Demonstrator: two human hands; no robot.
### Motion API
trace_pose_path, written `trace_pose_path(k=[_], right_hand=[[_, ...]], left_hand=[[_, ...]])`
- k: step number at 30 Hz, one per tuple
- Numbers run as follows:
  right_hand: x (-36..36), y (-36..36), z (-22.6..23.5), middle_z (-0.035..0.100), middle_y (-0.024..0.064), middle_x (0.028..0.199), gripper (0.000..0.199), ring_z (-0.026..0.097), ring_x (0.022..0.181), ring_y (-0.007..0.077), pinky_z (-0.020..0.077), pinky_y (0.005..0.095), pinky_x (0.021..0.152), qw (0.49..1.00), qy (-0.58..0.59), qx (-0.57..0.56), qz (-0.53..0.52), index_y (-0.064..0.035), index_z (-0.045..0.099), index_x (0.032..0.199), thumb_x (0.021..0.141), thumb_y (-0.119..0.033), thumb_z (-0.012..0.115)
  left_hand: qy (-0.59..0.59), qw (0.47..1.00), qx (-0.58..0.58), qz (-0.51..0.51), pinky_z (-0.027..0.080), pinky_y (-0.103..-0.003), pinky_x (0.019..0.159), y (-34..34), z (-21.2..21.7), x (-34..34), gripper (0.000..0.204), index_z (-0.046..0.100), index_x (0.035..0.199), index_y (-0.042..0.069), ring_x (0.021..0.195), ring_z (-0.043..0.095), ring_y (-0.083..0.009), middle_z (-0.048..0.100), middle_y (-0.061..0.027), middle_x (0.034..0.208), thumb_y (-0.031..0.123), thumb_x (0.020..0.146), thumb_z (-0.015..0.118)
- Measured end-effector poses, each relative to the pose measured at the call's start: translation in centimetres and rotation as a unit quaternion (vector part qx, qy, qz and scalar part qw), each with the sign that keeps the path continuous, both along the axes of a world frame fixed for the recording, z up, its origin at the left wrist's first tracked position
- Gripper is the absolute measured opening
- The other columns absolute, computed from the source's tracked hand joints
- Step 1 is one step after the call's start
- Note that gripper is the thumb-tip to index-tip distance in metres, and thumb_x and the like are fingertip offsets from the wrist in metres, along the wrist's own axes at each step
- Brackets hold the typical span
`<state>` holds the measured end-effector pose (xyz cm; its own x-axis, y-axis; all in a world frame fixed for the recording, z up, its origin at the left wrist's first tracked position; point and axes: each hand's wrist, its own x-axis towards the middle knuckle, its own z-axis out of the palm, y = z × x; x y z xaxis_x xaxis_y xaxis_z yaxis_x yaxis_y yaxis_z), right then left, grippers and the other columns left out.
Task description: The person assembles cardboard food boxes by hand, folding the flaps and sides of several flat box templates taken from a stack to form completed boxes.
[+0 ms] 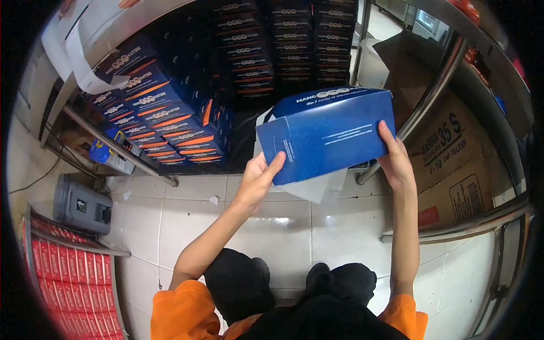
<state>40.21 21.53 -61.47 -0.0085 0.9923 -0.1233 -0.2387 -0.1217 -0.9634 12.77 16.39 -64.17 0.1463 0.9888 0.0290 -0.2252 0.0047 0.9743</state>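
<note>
Rack point(127, 152) sunk in deep shadow toward its back edge, floor tiles point(243, 232) brightly lit, apparently from above, white glare mirrored near the rack's front edge, blue box point(328, 141) evenly lit, small print softened, straight edges bowed, corners blacked out.

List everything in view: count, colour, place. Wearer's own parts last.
held box: 1, blue, between both hands
stacked boxes: many, dark blue with orange strips, left and top
white sheet: at least 1, white, under the held box
curled strip: 1, white, upper left
grey container: 1, grey, left
red packs: many, red, lower left
cardboard: at least 1, brown, right
metal bars: several, silver, both sides
floor scrap: 1, white, left of centre
tiled floor: 1, white, centre
trousers: 1 pair, black, bottom
sleeves: 2, orange, bottom
left fingers: on the held box's lower left
right fingers: on its right end
</note>
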Motion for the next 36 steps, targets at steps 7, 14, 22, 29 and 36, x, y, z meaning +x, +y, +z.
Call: trace_pose_path(k=[7, 14, 22, 29, 36], right_hand=[[-8.1, -6.1, 1.1, 0.043, 0.0156, 0.126, 0.047, 0.042, 0.117, 0.0321, 0.0265, 0.0483, 0.099, 0.740, -0.408, 0.528, 0.079, -0.0054, 0.058, 0.097, 0.061, -0.030, 0.076], [-8.7, -6.1, 0.9, 0.063, 0.0135, 0.092, 0.027, 0.062, 0.090, 0.0295, 0.0501, 0.0416, 0.082, 0.727, -0.308, 0.614, -0.026, 0.0008, 0.066, 0.088, 0.062, -0.004, 0.071], [-10.7, -6.4, 2.5, 0.065, 0.0124, 0.088, 0.016, 0.063, 0.087, 0.0268, 0.0456, 0.0455, 0.088, 0.720, -0.362, 0.593, -0.008, 0.0010, 0.065, 0.085, 0.069, -0.002, 0.068], [-10.0, -5.5, 4.5, 0.066, 0.0130, 0.089, 0.011, 0.062, 0.090, 0.0234, 0.0439, 0.0390, 0.087, 0.871, -0.225, 0.425, -0.095, 0.0035, 0.063, 0.086, 0.082, -0.005, 0.058], [-12.5, -7.5, 3.6, 0.064, 0.0117, 0.083, 0.005, 0.061, 0.089, 0.0276, 0.0371, 0.0482, 0.095, 0.741, -0.404, 0.535, 0.034, 0.0005, 0.061, 0.079, 0.075, 0.003, 0.059]], left_hand=[[-0.242, 0.959, -0.118, -0.089, 0.053, -0.029, 0.072, -0.5, 2.7, 0.4, 0.023, 0.049, 0.107, 0.000, 0.083, 0.061, -0.0120, 0.061, -0.0072, 0.097, 0.017, 0.092, 0.048], [-0.187, 0.977, -0.057, -0.085, 0.053, -0.030, 0.079, -0.3, 1.8, -0.4, 0.020, 0.054, 0.099, -0.002, 0.085, 0.063, -0.0181, 0.063, -0.0132, 0.095, 0.016, 0.092, 0.048], [-0.217, 0.974, 0.016, -0.066, 0.053, -0.028, 0.072, -0.5, 1.2, 0.5, 0.020, 0.056, 0.102, -0.002, 0.083, 0.063, -0.0152, 0.063, -0.0104, 0.094, 0.014, 0.090, 0.053], [-0.226, 0.971, -0.010, -0.072, 0.052, -0.035, 0.081, -0.7, 1.0, 1.0, 0.033, 0.051, 0.114, -0.001, 0.089, 0.063, -0.0203, 0.061, -0.0116, 0.105, 0.022, 0.090, 0.053], [-0.124, 0.986, 0.090, -0.065, 0.048, -0.020, 0.067, -1.0, 0.5, 0.5, 0.022, 0.061, 0.097, 0.000, 0.080, 0.057, -0.0048, 0.062, -0.0031, 0.090, 0.020, 0.091, 0.053]])
